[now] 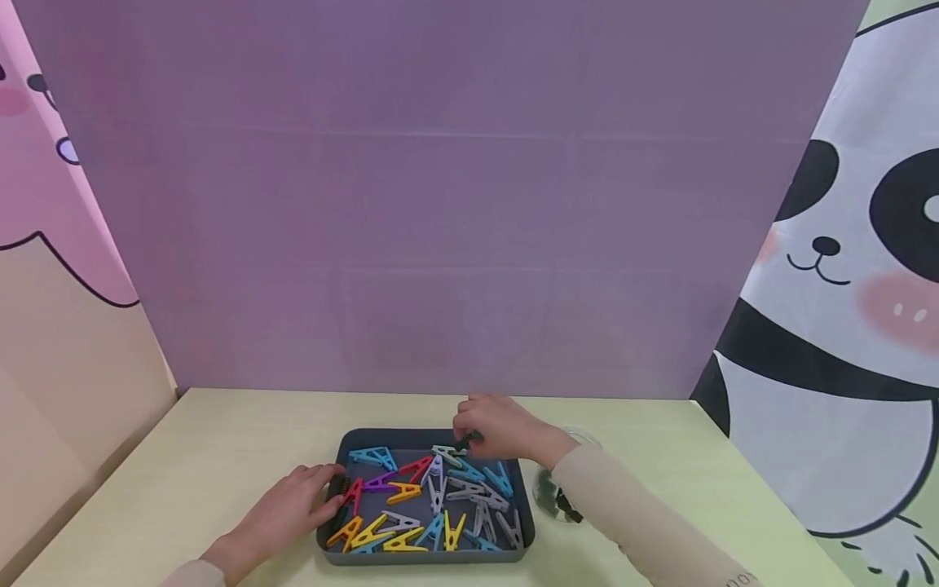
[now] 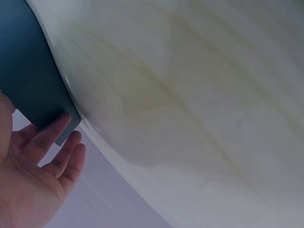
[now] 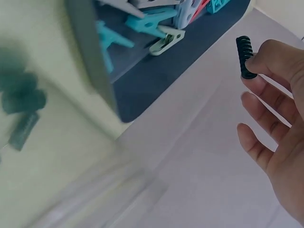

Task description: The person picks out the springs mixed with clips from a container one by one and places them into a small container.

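Between thumb and index finger my right hand pinches a small dark green coiled spring, over the far right part of a grey tray. The other fingers of that hand are spread apart in the right wrist view. My left hand rests at the tray's left side, its fingers touching the wall. Plastic clothespins lie scattered in the tray, among them a yellow clothespin, a red clothespin, a purple clothespin and several blue and grey ones.
Right of the tray, partly hidden by the right forearm, stands a clear container with dark green pieces in it, blurred in the right wrist view. A pale table carries everything. Behind it rises a purple panel.
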Motion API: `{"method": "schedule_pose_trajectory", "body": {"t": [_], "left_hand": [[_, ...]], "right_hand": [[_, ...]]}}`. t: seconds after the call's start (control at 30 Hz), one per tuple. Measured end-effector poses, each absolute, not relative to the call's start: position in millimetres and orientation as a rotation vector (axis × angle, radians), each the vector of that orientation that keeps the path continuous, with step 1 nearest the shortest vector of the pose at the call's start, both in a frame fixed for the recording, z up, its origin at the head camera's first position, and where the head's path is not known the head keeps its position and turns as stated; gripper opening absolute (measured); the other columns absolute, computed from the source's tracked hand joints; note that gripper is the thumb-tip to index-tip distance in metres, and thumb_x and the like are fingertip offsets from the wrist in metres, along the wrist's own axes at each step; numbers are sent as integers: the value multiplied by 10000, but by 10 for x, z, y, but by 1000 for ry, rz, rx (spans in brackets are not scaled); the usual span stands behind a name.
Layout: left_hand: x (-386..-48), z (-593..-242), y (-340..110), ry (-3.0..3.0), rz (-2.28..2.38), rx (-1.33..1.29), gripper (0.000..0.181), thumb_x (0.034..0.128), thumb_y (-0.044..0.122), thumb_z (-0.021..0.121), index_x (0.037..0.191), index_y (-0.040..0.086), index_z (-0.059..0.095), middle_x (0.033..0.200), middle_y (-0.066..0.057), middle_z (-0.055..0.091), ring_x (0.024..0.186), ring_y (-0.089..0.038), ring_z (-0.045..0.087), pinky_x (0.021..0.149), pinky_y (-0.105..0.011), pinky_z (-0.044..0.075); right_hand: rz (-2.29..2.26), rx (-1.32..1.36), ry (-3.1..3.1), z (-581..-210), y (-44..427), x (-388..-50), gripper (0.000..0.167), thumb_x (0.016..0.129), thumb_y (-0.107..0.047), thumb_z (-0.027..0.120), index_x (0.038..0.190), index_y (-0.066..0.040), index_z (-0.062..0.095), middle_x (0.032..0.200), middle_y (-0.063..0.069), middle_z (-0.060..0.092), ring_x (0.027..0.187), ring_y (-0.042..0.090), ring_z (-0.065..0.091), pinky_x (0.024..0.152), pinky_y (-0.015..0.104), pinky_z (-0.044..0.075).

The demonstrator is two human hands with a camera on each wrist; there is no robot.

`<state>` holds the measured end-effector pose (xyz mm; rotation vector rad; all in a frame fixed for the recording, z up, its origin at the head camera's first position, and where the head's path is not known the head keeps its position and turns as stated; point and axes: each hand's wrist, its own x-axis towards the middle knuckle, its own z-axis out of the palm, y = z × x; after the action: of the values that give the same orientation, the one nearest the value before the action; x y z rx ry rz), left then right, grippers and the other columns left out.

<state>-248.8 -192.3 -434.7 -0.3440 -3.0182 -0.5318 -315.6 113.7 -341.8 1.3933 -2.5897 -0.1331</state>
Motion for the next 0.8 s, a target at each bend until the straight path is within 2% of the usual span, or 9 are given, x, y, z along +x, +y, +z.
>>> {"method": "schedule_pose_trajectory", "body": {"t": [0.8], "left_hand": [[-2514,-4379,-1931,-3035,-572,-313,410,820,383,642,1176,195,565,1144,3,609,929,-145,517,891,-432,479]], "right_hand": [[68,1227,-2649,-3316,2064,-3057,182,709,-47,674,837,-175,652,810,-86,578,786,75,498,661,246,473]]}}
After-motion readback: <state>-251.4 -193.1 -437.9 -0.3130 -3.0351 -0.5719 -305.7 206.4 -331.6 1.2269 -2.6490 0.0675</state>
